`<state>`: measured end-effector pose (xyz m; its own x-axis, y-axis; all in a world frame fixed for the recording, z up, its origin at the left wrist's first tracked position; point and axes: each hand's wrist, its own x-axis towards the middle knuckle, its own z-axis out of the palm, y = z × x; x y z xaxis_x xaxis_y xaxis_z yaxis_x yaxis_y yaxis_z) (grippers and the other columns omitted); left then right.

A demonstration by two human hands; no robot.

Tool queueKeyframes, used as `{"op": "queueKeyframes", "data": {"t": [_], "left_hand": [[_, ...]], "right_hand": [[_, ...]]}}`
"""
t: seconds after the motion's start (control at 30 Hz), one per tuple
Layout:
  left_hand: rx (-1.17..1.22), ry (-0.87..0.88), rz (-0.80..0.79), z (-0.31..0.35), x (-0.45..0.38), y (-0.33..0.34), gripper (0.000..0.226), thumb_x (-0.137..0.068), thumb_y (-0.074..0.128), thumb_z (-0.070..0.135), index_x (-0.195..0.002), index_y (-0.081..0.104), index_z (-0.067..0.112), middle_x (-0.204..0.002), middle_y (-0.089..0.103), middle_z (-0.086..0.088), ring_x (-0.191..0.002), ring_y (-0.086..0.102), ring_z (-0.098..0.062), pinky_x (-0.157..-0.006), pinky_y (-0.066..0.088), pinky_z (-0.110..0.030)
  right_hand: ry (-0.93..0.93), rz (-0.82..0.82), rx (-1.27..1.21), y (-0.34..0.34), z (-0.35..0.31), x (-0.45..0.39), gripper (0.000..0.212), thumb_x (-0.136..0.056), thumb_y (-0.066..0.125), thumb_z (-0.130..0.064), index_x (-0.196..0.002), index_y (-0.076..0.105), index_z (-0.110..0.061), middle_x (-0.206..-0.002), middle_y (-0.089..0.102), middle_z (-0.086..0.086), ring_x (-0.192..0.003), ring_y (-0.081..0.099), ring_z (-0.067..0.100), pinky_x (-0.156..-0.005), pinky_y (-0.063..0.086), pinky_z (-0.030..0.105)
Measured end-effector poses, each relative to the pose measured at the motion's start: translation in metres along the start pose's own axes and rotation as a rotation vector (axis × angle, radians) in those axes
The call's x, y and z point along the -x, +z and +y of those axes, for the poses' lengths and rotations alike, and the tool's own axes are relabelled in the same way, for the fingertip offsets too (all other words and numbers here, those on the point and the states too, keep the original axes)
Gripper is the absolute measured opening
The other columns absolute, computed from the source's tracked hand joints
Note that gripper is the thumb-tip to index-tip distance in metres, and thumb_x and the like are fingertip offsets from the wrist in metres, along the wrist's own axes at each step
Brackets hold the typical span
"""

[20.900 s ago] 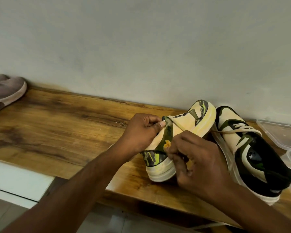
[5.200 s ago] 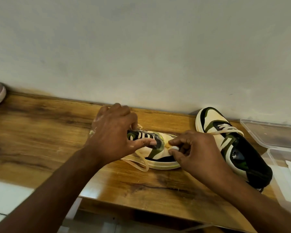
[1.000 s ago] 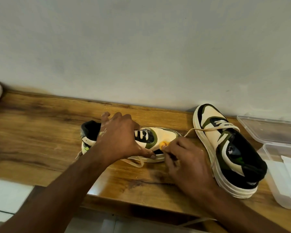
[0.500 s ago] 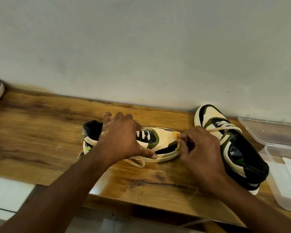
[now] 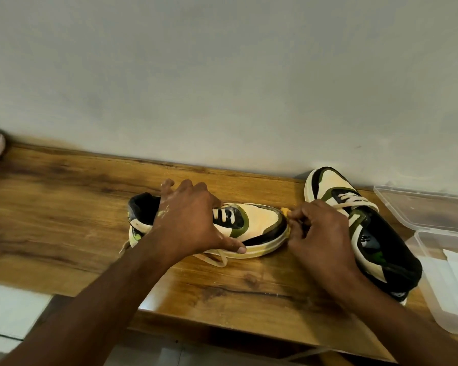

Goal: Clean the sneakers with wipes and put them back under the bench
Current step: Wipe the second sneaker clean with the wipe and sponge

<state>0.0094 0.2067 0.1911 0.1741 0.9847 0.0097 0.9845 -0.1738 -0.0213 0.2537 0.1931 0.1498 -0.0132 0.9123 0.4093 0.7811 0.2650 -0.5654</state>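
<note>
On the wooden bench (image 5: 64, 207) against a pale wall, our left hand (image 5: 193, 223) clamps the near sneaker (image 5: 254, 225) over its laces while our right hand (image 5: 320, 233) pinches a yellowed wipe (image 5: 286, 213) at the toe. Light and soft-sided, it probably handles best gripped at midfoot. The second sneaker (image 5: 360, 228) lies just beside.

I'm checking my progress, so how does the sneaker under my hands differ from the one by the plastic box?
The sneaker under the hands lies crosswise, toe pointing right; the other sneaker points toe to the wall. The left hand grips the first while the right hand pinches a yellowed wipe at its toe; the second lies unheld. Both share cream, green and black colouring.
</note>
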Motion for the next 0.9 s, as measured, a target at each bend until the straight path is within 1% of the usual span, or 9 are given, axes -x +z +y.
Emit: {"op": "queueKeyframes", "data": {"t": [0.07, 0.23, 0.4, 0.53, 0.6, 0.67, 0.77, 0.8, 0.9], "left_hand": [[0.005, -0.001, -0.001, 0.000, -0.001, 0.000, 0.118, -0.037, 0.042, 0.115, -0.128, 0.070, 0.045, -0.115, 0.063, 0.012, -0.120, 0.052, -0.018, -0.115, 0.027, -0.054], [0.002, -0.003, -0.005, 0.000, -0.002, -0.002, 0.118, -0.036, 0.042, 0.115, -0.127, 0.070, 0.045, -0.116, 0.064, 0.013, -0.120, 0.052, -0.018, -0.116, 0.026, -0.055], [-0.018, 0.005, -0.007, 0.001, 0.000, -0.003, 0.114, -0.039, 0.042, 0.114, -0.126, 0.070, 0.047, -0.113, 0.063, 0.013, -0.119, 0.053, -0.018, -0.114, 0.027, -0.054], [-0.016, -0.002, -0.011, 0.002, 0.000, -0.002, 0.114, -0.039, 0.043, 0.114, -0.129, 0.069, 0.047, -0.115, 0.064, 0.013, -0.120, 0.052, -0.018, -0.114, 0.027, -0.054], [-0.009, -0.008, -0.012, 0.003, 0.000, -0.002, 0.115, -0.039, 0.044, 0.113, -0.129, 0.069, 0.046, -0.117, 0.064, 0.012, -0.121, 0.052, -0.018, -0.114, 0.027, -0.053], [-0.019, -0.012, -0.012, 0.003, -0.001, -0.002, 0.114, -0.039, 0.043, 0.113, -0.128, 0.069, 0.047, -0.115, 0.063, 0.012, -0.120, 0.052, -0.018, -0.113, 0.028, -0.053], [-0.029, -0.015, -0.008, 0.004, -0.001, -0.002, 0.112, -0.039, 0.043, 0.113, -0.126, 0.069, 0.047, -0.114, 0.063, 0.012, -0.119, 0.053, -0.019, -0.113, 0.029, -0.054], [-0.031, -0.015, -0.010, 0.004, -0.001, -0.002, 0.112, -0.039, 0.043, 0.113, -0.126, 0.069, 0.047, -0.115, 0.063, 0.012, -0.120, 0.053, -0.019, -0.113, 0.028, -0.054], [-0.029, -0.021, -0.013, 0.003, -0.001, -0.002, 0.114, -0.040, 0.045, 0.113, -0.128, 0.069, 0.046, -0.119, 0.064, 0.011, -0.123, 0.052, -0.019, -0.115, 0.026, -0.055]], "right_hand": [[0.002, -0.005, -0.005, 0.003, -0.002, 0.007, 0.015, -0.083, 0.076, -0.001, -0.090, 0.074, -0.014, -0.089, 0.064, -0.006, -0.081, 0.060, 0.008, -0.071, 0.057, 0.031], [-0.100, 0.036, -0.081, -0.003, -0.008, 0.017, 0.019, -0.082, 0.078, 0.001, -0.092, 0.074, -0.015, -0.093, 0.065, -0.008, -0.085, 0.062, 0.007, -0.070, 0.058, 0.032], [-0.288, -0.145, -0.035, 0.001, -0.022, 0.030, 0.015, -0.087, 0.072, -0.007, -0.099, 0.073, -0.016, -0.098, 0.061, -0.007, -0.083, 0.057, 0.008, -0.066, 0.056, 0.029], [-0.109, -0.010, -0.043, -0.003, 0.000, 0.001, 0.018, -0.085, 0.076, 0.001, -0.096, 0.076, -0.013, -0.095, 0.064, -0.006, -0.085, 0.059, 0.005, -0.073, 0.058, 0.030], [-0.094, -0.001, -0.037, -0.003, -0.002, 0.001, 0.019, -0.085, 0.075, 0.002, -0.097, 0.075, -0.013, -0.096, 0.064, -0.006, -0.086, 0.060, 0.006, -0.074, 0.058, 0.032], [-0.175, -0.072, -0.050, 0.001, -0.015, 0.015, 0.021, -0.085, 0.073, -0.001, -0.100, 0.074, -0.016, -0.102, 0.062, -0.007, -0.089, 0.059, 0.006, -0.073, 0.058, 0.030], [-0.308, -0.246, -0.012, 0.005, -0.032, 0.033, 0.021, -0.085, 0.071, -0.015, -0.106, 0.070, -0.019, -0.108, 0.058, -0.006, -0.087, 0.057, 0.010, -0.067, 0.057, 0.028], [-0.286, -0.237, -0.015, 0.006, -0.030, 0.029, 0.021, -0.086, 0.072, -0.013, -0.106, 0.070, -0.018, -0.107, 0.058, -0.007, -0.086, 0.058, 0.011, -0.066, 0.057, 0.029], [-0.120, -0.084, -0.048, 0.006, -0.015, 0.006, 0.022, -0.086, 0.073, 0.000, -0.100, 0.075, -0.017, -0.100, 0.062, -0.009, -0.087, 0.060, 0.007, -0.071, 0.059, 0.033]]}}
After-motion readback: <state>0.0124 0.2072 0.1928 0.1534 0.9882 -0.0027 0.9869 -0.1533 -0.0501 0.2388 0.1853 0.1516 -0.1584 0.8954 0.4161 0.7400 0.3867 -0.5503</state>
